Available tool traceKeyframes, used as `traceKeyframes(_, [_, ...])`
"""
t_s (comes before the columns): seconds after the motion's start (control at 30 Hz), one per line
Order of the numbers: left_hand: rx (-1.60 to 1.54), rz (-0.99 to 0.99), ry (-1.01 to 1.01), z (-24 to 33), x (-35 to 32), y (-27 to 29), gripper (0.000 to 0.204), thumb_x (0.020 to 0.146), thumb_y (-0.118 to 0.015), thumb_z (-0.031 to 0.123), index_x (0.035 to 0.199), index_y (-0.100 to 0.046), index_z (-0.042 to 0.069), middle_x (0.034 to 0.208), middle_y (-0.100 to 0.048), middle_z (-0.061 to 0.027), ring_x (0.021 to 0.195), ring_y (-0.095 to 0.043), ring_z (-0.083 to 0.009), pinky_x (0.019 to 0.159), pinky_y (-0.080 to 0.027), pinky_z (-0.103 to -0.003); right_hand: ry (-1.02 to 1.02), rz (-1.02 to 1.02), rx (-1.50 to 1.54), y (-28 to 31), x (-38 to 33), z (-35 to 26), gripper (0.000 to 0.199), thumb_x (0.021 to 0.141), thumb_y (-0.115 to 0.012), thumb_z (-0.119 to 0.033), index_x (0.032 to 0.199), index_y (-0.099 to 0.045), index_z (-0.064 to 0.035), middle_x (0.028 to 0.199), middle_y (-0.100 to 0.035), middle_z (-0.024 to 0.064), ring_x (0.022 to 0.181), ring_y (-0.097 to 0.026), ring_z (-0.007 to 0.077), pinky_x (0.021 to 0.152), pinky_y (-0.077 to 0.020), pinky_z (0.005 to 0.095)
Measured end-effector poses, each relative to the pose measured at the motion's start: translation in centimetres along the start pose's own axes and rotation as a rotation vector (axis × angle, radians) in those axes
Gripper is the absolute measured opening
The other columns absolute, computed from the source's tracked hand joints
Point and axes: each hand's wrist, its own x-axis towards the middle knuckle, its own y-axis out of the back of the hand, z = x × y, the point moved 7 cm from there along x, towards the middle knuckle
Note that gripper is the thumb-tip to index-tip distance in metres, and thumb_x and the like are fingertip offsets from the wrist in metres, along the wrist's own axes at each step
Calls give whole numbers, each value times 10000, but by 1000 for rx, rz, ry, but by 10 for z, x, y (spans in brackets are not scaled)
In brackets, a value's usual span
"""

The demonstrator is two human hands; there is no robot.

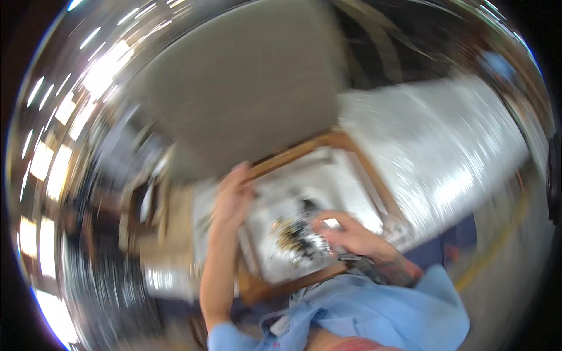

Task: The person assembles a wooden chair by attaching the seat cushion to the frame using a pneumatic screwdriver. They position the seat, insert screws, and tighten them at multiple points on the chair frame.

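Motion blurs the whole picture. A wooden-framed seat or tray (336,140) with a silvery white lining lies in front of my body. On the lining is a heap of small brass-coloured, black and shiny metal pieces (293,237), too smeared to name singly. My right hand (354,235) is at the heap's right side, its fingers curled in a pinch around something bright that I cannot make out. At the frame's far left corner is my left hand (235,190), beside a large grey padded panel (252,82); its fingers are smeared, and whether it touches the wood is unclear.
The grey panel rises behind the frame like a backrest. To the right, a surface wrapped in shiny silver plastic (433,158) spreads out. Light wooden pieces (170,225) stand at the left. A yellow floor line (494,240) runs at the lower right.
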Motion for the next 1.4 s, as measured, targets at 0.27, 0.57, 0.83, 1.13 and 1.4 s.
traceKeyframes(0.27, [49,26,265,-52,27,-78,216,986,-633,274,954,-584,66,717,-458,26,548,-340,-18,437,-275,-165,358,-17,-81,27,-23,-3,334,1072,-382,-339,1008,-545,-55,872,-502,-7,694,-531,63,593,-467,240])
traceKeyframes(0.57, [104,4,250,-68,32,-85,210,946,-691,283,945,-619,86,712,-458,57,542,-341,-9,425,-245,-161,165,0,4,30,-46,-12,361,1078,-379,-350,940,-532,-54,869,-483,-12,839,-443,97,790,-399,272])
traceKeyframes(0.83, [217,28,204,-73,25,-78,243,941,-697,276,832,-573,99,679,-471,34,543,-365,-23,451,-286,-170,150,-20,-35,29,-32,8,355,1077,-387,-357,942,-530,-61,841,-472,-23,756,-448,67,674,-416,249])
traceKeyframes(1.13, [70,75,253,-82,35,-66,194,978,-635,241,872,-558,98,680,-451,37,540,-352,-37,449,-276,-181,127,27,-7,34,-34,4,371,1080,-386,-355,960,-537,-38,876,-488,4,855,-456,99,790,-408,267])
traceKeyframes(1.4, [161,-3,234,-84,33,-72,247,982,-637,311,862,-540,118,693,-457,35,565,-367,-33,483,-303,-179,114,42,-53,37,-34,8,364,1080,-394,-337,999,-554,-19,910,-520,24,893,-464,118,835,-406,278])
